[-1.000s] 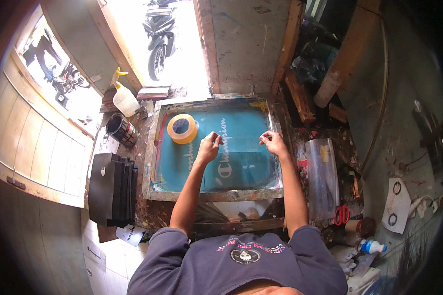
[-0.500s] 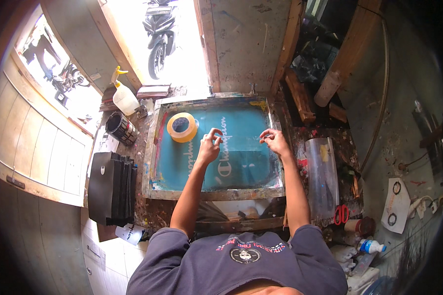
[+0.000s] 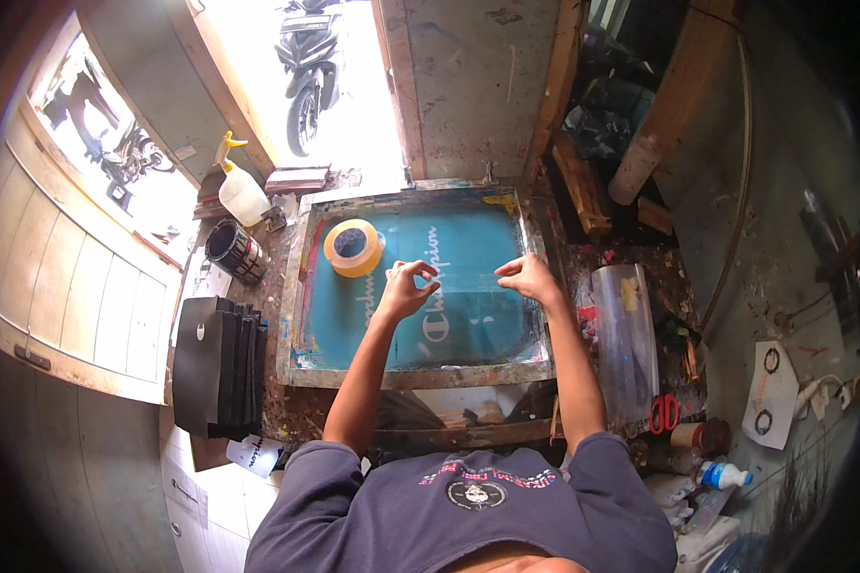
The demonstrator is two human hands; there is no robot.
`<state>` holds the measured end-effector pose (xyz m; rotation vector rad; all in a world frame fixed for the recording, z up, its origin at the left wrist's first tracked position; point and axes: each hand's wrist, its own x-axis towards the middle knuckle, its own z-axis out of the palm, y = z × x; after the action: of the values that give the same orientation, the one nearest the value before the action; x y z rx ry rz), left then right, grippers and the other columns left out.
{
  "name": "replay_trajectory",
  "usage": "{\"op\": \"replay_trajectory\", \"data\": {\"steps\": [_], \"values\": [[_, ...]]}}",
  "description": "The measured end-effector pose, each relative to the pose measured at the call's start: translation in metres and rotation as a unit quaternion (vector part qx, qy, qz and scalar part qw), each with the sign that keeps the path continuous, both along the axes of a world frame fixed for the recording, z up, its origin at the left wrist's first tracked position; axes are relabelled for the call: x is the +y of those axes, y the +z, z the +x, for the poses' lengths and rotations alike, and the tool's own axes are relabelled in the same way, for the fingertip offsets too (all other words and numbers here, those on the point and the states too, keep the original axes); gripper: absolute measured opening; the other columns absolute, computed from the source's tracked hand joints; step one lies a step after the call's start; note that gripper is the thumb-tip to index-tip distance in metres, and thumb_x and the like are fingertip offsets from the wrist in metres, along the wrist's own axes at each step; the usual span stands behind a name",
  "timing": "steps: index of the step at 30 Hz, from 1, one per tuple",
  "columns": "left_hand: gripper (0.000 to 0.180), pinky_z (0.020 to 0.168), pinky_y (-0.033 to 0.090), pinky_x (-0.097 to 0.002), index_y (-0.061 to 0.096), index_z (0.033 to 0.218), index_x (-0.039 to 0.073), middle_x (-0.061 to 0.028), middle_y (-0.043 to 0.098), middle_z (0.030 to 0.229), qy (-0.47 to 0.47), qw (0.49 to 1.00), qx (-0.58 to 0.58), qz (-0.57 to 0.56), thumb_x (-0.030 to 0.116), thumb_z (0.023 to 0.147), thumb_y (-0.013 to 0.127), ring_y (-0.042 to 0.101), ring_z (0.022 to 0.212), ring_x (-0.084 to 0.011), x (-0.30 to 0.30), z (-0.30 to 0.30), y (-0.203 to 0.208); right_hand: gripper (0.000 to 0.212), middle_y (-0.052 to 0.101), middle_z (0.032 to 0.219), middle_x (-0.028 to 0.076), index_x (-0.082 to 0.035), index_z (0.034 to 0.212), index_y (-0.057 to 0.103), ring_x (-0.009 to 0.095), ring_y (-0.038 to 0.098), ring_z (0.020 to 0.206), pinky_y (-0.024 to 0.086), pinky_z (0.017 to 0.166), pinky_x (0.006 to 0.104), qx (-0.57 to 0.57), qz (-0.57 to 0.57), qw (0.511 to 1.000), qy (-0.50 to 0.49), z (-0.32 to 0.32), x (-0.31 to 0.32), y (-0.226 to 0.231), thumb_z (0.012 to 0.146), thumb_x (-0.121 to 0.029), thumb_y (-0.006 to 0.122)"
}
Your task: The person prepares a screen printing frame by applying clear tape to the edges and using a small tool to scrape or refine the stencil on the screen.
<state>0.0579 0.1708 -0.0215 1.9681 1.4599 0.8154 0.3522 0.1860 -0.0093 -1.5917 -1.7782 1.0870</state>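
Note:
A teal mesh screen (image 3: 478, 224) in a paint-stained frame (image 3: 416, 379) lies flat in front of me, with pale lettering in the mesh. Over its middle, my left hand (image 3: 407, 290) is closed in a pinch, thumb and forefinger curled together. My right hand (image 3: 530, 280) pinches too, a short way to the right. Between them stretches a faint, see-through strip of clear tape (image 3: 468, 283); its edges are hard to make out. A wide roll of yellowish clear tape (image 3: 337, 256) rests on the mesh at the upper left, apart from both hands.
Left of the frame stand a spray bottle (image 3: 244, 196), a dark-smeared can (image 3: 234, 250) and a stack of black sheets (image 3: 203, 368). To the right lie a clear plastic sheet (image 3: 625, 353) and red-handled scissors (image 3: 664, 413). Hinge clamps (image 3: 489, 172) sit at the frame's far edge.
My right hand has shifted slightly left and its fingers have straightened into a flatter pinch. My left hand has dipped slightly toward me. The tape roll and the frame have stayed put.

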Motion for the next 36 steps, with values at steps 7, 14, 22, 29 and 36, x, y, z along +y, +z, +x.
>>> {"op": "replay_trajectory", "data": {"steps": [7, 14, 22, 29, 36], "values": [[0.019, 0.096, 0.033, -0.0414, 0.076, 0.094, 0.02, 0.0029, 0.073, 0.088, -0.005, 0.994, 0.11, 0.021, 0.029, 0.079, 0.082, 0.059, 0.099, -0.0218, 0.002, 0.002, 0.012, 0.025, 0.077, 0.089, 0.012, -0.002, 0.1, 0.077, 0.015, 0.072, 0.078, 0.057, 0.072, 0.03, -0.057, -0.019, 0.998, 0.004, -0.009, -0.002, 0.006, 0.077, -0.011, 0.081], [0.014, 0.095, 0.032, -0.0424, 0.077, 0.089, 0.022, 0.0015, 0.074, 0.095, -0.019, 0.981, 0.192, -0.023, 0.03, 0.079, 0.081, 0.056, 0.105, -0.0213, 0.009, 0.005, 0.021, 0.015, 0.075, 0.092, 0.014, -0.006, 0.091, 0.079, 0.021, 0.072, 0.085, 0.056, 0.078, 0.0328, -0.12, -0.022, 0.992, -0.013, -0.02, -0.006, 0.016, 0.079, -0.014, 0.081], [0.016, 0.099, 0.038, -0.0399, 0.076, 0.089, 0.01, -0.0013, 0.07, 0.117, -0.123, 0.972, 0.186, 0.08, 0.026, 0.086, 0.075, 0.055, 0.114, -0.0241, 0.022, -0.008, 0.021, 0.02, 0.06, 0.104, 0.014, -0.01, 0.088, 0.08, 0.03, 0.06, 0.104, 0.05, 0.092, 0.0393, -0.196, 0.126, 0.972, 0.033, -0.009, -0.007, 0.011, 0.075, -0.024, 0.085], [0.014, 0.096, 0.042, -0.0372, 0.072, 0.095, 0.011, -0.0006, 0.068, 0.104, -0.265, 0.936, 0.193, 0.124, 0.023, 0.089, 0.072, 0.057, 0.106, -0.0216, 0.035, -0.02, 0.024, 0.023, 0.064, 0.09, 0.012, -0.003, 0.085, 0.077, 0.028, 0.065, 0.088, 0.053, 0.08, 0.0388, -0.183, 0.189, 0.949, 0.174, 0.006, 0.005, 0.017, 0.08, -0.024, 0.082], [0.012, 0.093, 0.044, -0.036, 0.071, 0.093, 0.011, -0.001, 0.066, 0.097, -0.294, 0.917, 0.2, 0.18, 0.023, 0.09, 0.069, 0.059, 0.101, -0.0212, 0.039, -0.022, 0.021, 0.025, 0.065, 0.089, 0.013, -0.002, 0.087, 0.076, 0.03, 0.065, 0.086, 0.053, 0.08, 0.0385, -0.165, 0.172, 0.947, 0.214, 0.016, 0.01, 0.015, 0.083, -0.027, 0.08]]}}
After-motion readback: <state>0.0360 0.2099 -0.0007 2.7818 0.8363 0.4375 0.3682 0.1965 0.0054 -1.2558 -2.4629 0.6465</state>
